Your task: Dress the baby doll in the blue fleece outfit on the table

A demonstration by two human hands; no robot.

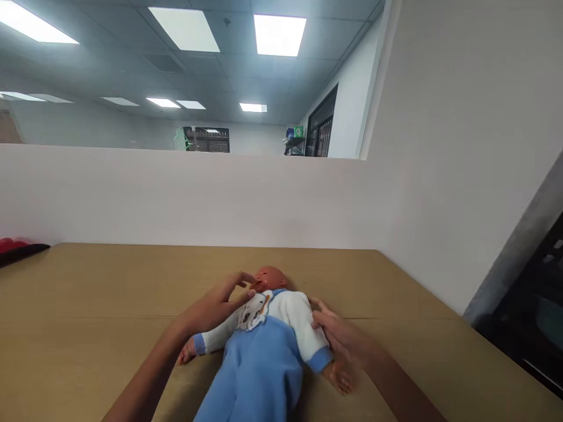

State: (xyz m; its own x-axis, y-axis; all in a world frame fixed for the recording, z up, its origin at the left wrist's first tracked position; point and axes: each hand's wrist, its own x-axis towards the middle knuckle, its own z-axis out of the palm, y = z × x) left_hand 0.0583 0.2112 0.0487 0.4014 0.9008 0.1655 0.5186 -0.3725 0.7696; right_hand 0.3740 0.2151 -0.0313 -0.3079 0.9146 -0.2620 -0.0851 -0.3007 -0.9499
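Note:
A baby doll (266, 357) lies on its back on the brown table, head away from me. It wears blue trousers and a white top with blue cuffs and an animal face on the chest. My left hand (220, 302) is over the upper chest, fingers and thumb apart, fingertips beside the doll's chin. Whether they touch the face I cannot tell. At the right, my right hand (336, 331) has its fingers on the doll's white sleeve (301, 322), gripping the arm above the cuff. The doll's feet are out of frame.
The brown table (109, 281) has a seam running across it. Behind stands a low white wall (197, 199) with an opening above it. A red and black item (20, 249) sits at the far left edge. Something dark (532, 328) stands beyond the right edge.

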